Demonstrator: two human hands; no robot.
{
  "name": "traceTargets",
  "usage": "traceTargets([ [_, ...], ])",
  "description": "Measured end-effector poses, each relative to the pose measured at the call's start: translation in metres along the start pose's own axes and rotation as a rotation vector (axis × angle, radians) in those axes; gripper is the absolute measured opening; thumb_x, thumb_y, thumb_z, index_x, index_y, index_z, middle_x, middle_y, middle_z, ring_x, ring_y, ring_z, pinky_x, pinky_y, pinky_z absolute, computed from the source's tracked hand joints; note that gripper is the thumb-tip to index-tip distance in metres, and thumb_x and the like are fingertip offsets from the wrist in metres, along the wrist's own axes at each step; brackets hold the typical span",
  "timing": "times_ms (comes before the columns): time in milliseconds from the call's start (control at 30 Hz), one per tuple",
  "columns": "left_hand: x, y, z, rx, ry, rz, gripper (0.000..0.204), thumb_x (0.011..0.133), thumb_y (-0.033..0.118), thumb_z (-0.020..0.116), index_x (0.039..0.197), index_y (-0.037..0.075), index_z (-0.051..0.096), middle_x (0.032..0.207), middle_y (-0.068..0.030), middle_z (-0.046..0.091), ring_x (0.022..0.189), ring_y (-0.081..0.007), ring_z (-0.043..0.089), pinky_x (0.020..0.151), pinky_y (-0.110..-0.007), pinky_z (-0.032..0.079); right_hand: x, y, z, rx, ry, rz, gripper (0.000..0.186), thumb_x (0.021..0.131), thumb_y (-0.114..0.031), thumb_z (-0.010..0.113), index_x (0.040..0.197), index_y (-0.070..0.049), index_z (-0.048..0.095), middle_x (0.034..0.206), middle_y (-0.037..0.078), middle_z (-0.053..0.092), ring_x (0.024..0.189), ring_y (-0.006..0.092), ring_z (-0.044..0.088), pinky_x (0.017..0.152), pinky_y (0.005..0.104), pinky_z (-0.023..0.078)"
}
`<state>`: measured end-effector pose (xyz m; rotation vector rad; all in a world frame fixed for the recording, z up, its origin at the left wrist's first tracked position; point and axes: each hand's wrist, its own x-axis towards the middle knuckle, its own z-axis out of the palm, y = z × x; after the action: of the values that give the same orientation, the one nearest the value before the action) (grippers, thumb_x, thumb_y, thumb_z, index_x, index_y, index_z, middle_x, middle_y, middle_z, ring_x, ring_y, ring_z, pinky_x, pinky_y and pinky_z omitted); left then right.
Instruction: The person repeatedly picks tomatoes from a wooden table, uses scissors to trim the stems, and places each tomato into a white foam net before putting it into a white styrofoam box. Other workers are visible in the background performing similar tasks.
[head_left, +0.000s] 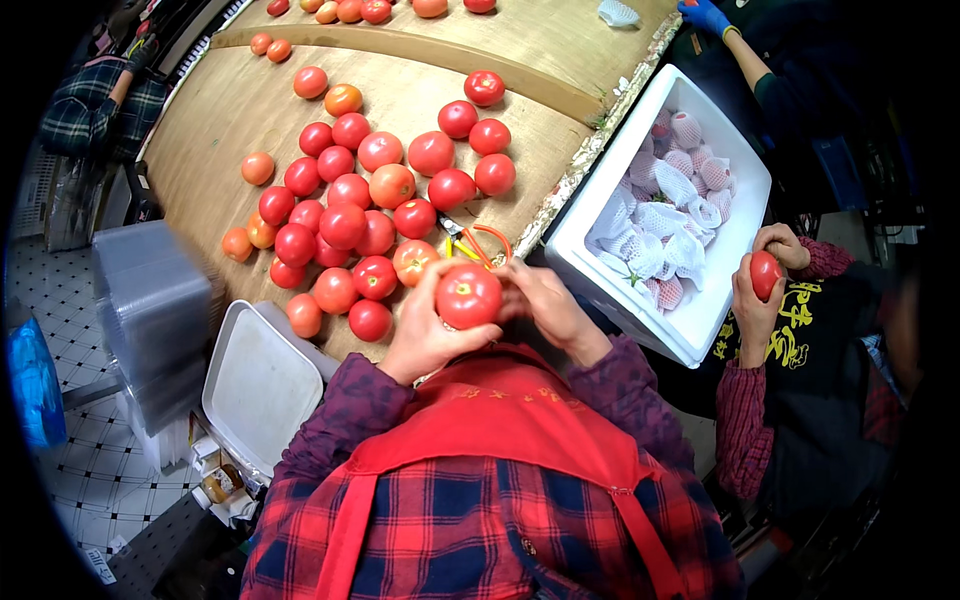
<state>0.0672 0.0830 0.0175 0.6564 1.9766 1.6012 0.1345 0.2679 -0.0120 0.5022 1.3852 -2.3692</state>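
Note:
My left hand (425,335) is closed around a red tomato (469,296), its thumb along the near side. Close against the tomato's right side is my right hand (553,308), fingers curled inward; their tips are partly hidden, and what they may hold cannot be made out. Just beyond my hands, a pair of clippers (487,241) with orange and yellow handles lies on the wooden table (200,130). Many loose tomatoes (343,226), red to orange, are spread across the table ahead and to the left.
At the right stands a white foam box (640,325) with tomatoes in white foam nets (675,185). Beside it a co-worker's hands hold a tomato (765,275). A wooden strip (400,60) crosses the table. Left are a grey-white tray (262,385) and stacked clear plastic containers (150,300).

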Motion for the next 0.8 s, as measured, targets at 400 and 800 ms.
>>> traceTargets([
  [400,-0.011,-0.005,-0.027,-0.611,0.128,-0.149,0.074,0.071,0.012,0.082,0.133,0.007,0.043,0.124,-0.0086,0.049,0.111,-0.0176,0.055,0.093,-0.031,0.049,0.087,0.014,0.006,-1.488,0.240,-0.208,0.037,0.079,-0.014,0.058,0.114,-0.004,0.050,0.086,0.024,0.066,0.080,0.0422,0.065,0.070,0.0511,0.050],
  [800,-0.008,0.021,-0.041,0.202,0.171,0.103,0.072,0.065,0.016,0.084,0.127,0.006,0.049,0.117,-0.0104,0.056,0.109,-0.0214,0.058,0.095,-0.034,0.047,-0.059,-0.054,0.004,-1.213,0.070,-0.552,0.048,0.070,-0.015,0.082,0.113,-0.004,0.063,0.074,0.009,0.058,0.060,0.0215,0.056,0.054,0.0318,0.043],
])
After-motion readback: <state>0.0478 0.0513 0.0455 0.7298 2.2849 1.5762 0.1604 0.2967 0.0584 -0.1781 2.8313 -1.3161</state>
